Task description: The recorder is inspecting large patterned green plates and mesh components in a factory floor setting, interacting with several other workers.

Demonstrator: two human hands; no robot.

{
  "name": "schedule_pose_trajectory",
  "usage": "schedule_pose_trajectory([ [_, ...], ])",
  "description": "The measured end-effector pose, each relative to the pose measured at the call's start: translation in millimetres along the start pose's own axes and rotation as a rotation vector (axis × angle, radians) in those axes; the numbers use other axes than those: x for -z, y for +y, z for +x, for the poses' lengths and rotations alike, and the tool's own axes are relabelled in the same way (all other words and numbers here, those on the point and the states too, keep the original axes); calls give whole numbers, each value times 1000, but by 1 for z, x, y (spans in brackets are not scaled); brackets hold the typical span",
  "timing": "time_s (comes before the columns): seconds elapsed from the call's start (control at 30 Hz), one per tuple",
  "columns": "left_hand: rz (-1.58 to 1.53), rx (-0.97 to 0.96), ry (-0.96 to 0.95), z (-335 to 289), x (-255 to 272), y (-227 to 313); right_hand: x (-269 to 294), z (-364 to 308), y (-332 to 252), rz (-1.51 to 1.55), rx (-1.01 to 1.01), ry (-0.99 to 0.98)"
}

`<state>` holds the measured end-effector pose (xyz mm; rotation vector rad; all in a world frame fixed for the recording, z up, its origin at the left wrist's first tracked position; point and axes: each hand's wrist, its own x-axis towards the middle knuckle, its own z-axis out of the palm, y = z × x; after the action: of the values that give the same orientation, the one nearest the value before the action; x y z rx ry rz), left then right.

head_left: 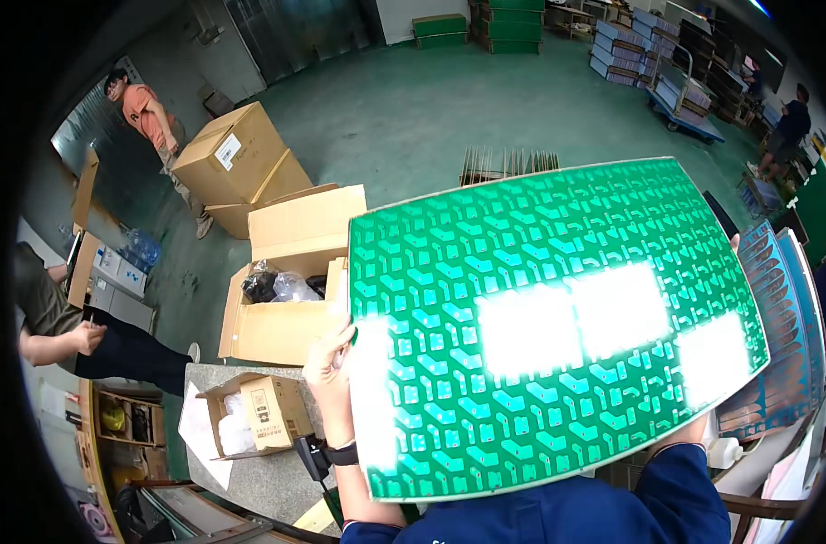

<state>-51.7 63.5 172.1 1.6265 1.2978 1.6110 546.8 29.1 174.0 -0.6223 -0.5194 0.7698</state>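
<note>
A large, glossy green circuit board panel (540, 245) is held up in front of me, tilted. Rows of small pale-blue shapes cover its face, and bright light reflections wash out several patches. My left hand (326, 364) is closed on the panel's left edge, with a dark band around the wrist. At the right edge, only a bit of my right hand (736, 242) shows; the rest is hidden behind the panel. Its forearm goes up behind the lower right corner. Patterned blue and copper-coloured sheets (767, 317) stand upright just beyond the panel's right side.
An open carton (281, 331) with plastic bags stands left of the panel. A smaller open box (281, 412) sits on a grey table (249, 490). Stacked cartons (227, 159), a rack (508, 163) and a loaded trolley (689, 122) stand farther off. People are at left and far right.
</note>
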Motion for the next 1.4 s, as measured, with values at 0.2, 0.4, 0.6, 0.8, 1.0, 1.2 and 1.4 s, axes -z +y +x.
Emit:
schedule_pose_trajectory([
  [0.2, -231, 340, 70, -8, -11, -5, 2, -34, 11, 69, -52, 65],
  [0.4, -904, 639, -4, -24, -12, -13, 1, -59, 10, 76, -63, 137],
  [0.6, -1072, 808, 79, -41, -23, -21, -8, -75, 9, 47, -85, 215],
  [0.8, -1233, 848, -163, -51, -32, -8, -28, -79, 12, -43, -55, 266],
  [1.0, -1280, 779, -8, -57, -28, -11, -50, -75, 22, -122, -44, 263],
  [1.2, -1341, 638, 82, -43, -25, 5, -58, -63, 28, -182, -40, 260],
  [1.4, -1217, 497, 133, -31, -22, 16, -107, -70, 25, 40, -111, 428],
])
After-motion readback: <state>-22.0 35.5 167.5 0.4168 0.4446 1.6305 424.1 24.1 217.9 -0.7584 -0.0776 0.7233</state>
